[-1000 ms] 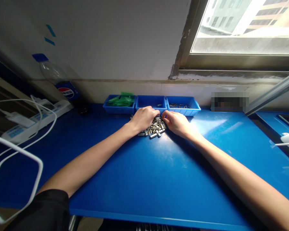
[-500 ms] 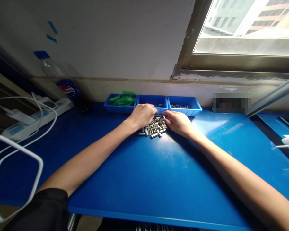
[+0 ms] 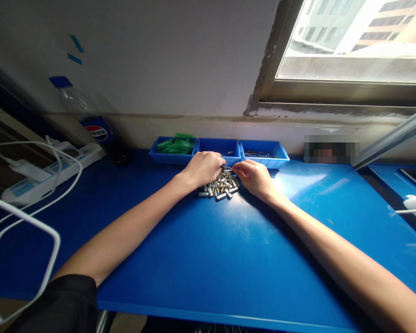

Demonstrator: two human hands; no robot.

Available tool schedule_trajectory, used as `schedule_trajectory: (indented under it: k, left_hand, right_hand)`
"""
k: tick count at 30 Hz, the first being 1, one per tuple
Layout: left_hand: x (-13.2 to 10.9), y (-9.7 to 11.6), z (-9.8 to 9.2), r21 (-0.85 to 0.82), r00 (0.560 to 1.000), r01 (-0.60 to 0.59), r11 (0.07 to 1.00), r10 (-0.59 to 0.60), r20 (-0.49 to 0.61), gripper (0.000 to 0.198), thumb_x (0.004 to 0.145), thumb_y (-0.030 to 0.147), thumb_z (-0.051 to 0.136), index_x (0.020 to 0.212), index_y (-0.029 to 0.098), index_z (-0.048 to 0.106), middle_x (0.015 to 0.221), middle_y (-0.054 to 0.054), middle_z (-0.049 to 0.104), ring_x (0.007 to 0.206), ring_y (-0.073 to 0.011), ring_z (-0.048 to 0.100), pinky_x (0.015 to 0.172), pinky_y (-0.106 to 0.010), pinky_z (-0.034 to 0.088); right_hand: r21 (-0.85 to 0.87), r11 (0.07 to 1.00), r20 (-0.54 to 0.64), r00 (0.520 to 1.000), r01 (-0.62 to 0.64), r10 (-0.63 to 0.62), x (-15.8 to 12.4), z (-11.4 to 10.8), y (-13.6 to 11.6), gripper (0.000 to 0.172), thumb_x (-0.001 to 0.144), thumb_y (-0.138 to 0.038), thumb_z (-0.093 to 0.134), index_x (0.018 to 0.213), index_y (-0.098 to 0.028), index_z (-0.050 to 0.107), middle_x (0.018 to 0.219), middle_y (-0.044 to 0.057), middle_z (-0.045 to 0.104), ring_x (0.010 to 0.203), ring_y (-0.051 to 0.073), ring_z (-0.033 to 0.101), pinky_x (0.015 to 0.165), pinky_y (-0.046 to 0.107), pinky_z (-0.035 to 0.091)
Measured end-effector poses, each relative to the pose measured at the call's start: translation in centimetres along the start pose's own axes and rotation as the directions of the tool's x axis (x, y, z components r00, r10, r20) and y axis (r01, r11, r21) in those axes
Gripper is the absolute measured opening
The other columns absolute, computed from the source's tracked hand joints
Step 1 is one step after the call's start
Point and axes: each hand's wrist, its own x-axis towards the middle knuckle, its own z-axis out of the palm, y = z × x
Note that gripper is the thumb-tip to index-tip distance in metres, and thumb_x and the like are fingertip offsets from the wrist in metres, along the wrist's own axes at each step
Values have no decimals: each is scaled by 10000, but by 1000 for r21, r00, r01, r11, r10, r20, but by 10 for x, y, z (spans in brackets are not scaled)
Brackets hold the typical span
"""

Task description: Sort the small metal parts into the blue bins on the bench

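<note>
The right hand [image 3: 256, 178] has edged closer to the left hand [image 3: 205, 167], its fingertips narrowed; the left fingers curl inward (what either grips, one cannot tell). Metal parts [image 3: 224, 186] lie heaped beneath on the blue table [image 3: 208, 259], just before 3 bins [image 3: 266, 163].

- Heap [image 3: 222, 184] of small metal parts: loose, jumbled, on the blue counter [image 3: 201, 259] just in front of the middle tray [image 3: 217, 143].
- Silvery blocks [image 3: 221, 197]: short, stubby, lying down along the heap's near edge.
- Brass-toned pins [image 3: 225, 179]: thin, crisscrossed at various angles.
</note>
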Motion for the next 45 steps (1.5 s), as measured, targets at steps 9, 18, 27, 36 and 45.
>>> schedule_trajectory:
  k: [9, 18, 27, 36, 45]
  left_hand:
    - [1, 1, -10, -131, 991, -84, 988, 69, -112, 196, 974, 278, 660, 929, 182, 826, 914, -76, 790, 833, -214, 735, 707, -296, 492]
    - [1, 3, -14, -220, 986, -51, 974, 14, -164, 149, 926, 304, 724, 927, 179, 805, 926, -67, 786, 794, -188, 707, 693, -276, 476]
    - [-7, -8, -43, -510, 920, -71, 857, 254, 299, 91, 769, 130, 760, 829, 190, 792, 768, -9, 750, 662, -130, 668, 581, -209, 421]
    - [-7, 10, -30, -455, 949, -79, 887, 206, 238, 140, 731, 48, 671, 798, 169, 697, 737, -12, 716, 628, -130, 621, 571, -220, 398]
    - [-4, 0, -30, -606, 992, -46, 794, 105, 62, 85, 732, 91, 656, 780, 159, 637, 723, 9, 675, 653, -116, 609, 600, -217, 432]
  right_hand:
    - [641, 713, 112, 954, -284, 279, 8, -28, -17, 397, 800, -580, 827, 893, -200, 757, 717, 29, 729, 607, 180, 648, 616, 331, 550]
    - [742, 595, 144, 940, -310, 310, 15, -50, -24, 334, 738, -444, 903, 919, -178, 813, 795, 55, 794, 717, 210, 745, 738, 368, 615]
    - [487, 830, -134, 916, -271, 378, 19, -81, -32, 328, 793, -454, 845, 1016, -216, 802, 829, 76, 792, 696, 251, 756, 651, 389, 622]
    - [226, 968, 449, 893, -109, -4, 15, -69, -46, 182, 871, -330, 707, 958, -204, 805, 808, 32, 785, 734, 193, 727, 667, 289, 544]
    - [347, 887, 500, 860, -303, 99, 15, -63, -23, 231, 802, -341, 794, 987, -203, 782, 860, 48, 804, 802, 232, 757, 737, 328, 586]
